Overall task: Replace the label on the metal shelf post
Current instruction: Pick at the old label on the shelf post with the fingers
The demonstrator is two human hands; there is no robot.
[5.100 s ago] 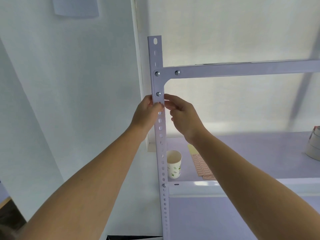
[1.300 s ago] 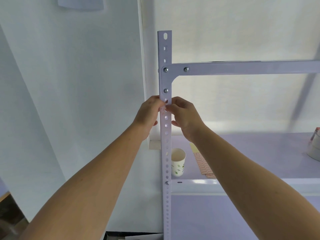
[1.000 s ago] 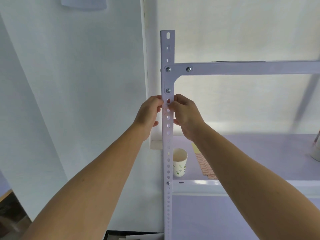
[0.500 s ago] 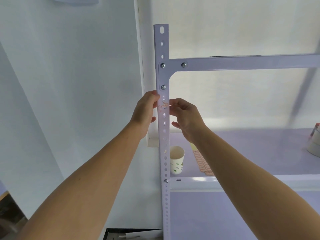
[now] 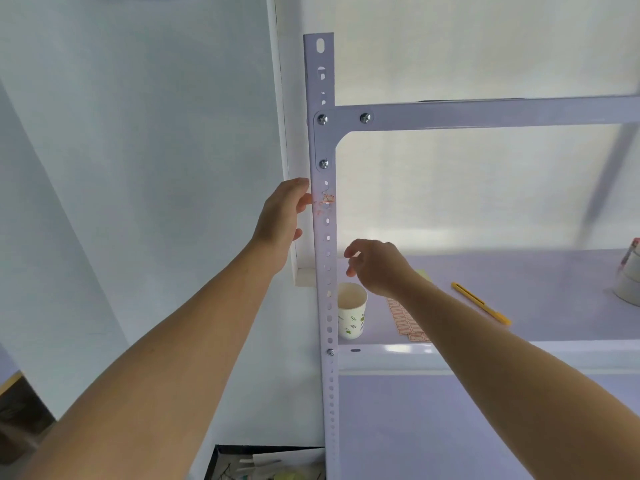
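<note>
The left hand (image 5: pixel 282 216) was up at the left edge of the tall white metal shelf post (image 5: pixel 320 237). Its grip was curled, with the fingertips (image 5: pixel 305 199) touching the side of the white metal shelf post. Right next to those fingertips, on the front of the post, were small torn orange bits of an old label (image 5: pixel 327 199). They sat just under the lowest silver screw (image 5: pixel 323 164) of the corner plate. The right hand (image 5: pixel 377 268) was lower and away from the post, in the air above a white paper cup with green leaves (image 5: pixel 351 317). Its grip was loosely curled, with thumb and first finger close together, but I could not tell if it pinched anything. The cup stood on the pale shelf board (image 5: pixel 536 275), just beside the post. Near the cup lay a sheet of orange-edged labels (image 5: pixel 403 320), partly hidden under the right arm. A long yellow tool (image 5: pixel 481 303) lay farther right. White rolls of tape (image 5: pixel 628 282) sat at the far right edge.
</note>
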